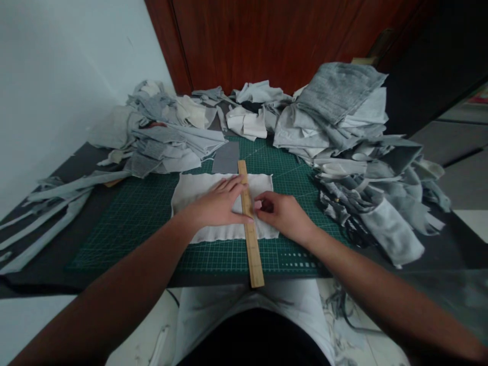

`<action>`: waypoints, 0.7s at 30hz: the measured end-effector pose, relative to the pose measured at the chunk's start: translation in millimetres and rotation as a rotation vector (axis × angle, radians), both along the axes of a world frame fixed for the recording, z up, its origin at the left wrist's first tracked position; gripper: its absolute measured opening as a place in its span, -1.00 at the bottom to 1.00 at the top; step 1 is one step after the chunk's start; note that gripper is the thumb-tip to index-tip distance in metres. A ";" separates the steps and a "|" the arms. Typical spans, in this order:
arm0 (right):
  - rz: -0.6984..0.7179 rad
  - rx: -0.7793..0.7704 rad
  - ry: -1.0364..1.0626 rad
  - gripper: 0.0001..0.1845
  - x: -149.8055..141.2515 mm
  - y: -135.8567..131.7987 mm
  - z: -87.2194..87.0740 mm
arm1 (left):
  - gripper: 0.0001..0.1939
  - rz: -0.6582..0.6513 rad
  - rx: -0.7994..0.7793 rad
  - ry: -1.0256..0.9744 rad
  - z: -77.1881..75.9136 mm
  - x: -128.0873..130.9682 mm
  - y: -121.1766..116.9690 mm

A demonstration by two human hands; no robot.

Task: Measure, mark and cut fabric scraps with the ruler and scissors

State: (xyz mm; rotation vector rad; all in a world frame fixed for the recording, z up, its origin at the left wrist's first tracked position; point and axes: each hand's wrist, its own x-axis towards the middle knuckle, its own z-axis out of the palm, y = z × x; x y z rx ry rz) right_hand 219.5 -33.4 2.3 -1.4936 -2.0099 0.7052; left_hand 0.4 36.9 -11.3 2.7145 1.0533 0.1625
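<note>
A white ribbed cloth lies flat on a green cutting mat, and a wooden ruler runs across it from far to near. My left hand rests on the cloth with its fingers spread, the fingertips reaching over the ruler's left edge. My right hand sits on the ruler's right side, its fingers curled against the ruler and the cloth. The ruler's near end juts past the table edge. The cloth under both hands is hidden.
A large pile of grey and white fabric scraps rises on the right, and another on the far left. Long grey strips lie on the dark tabletop at left. A grey fabric piece lies beyond the cloth. A white wall and a reddish-brown door stand behind.
</note>
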 end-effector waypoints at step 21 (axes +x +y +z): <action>0.194 -0.043 0.306 -0.77 12.0 21.3 -19.2 | -0.01 -0.012 -0.019 0.005 1.8 -0.7 0.1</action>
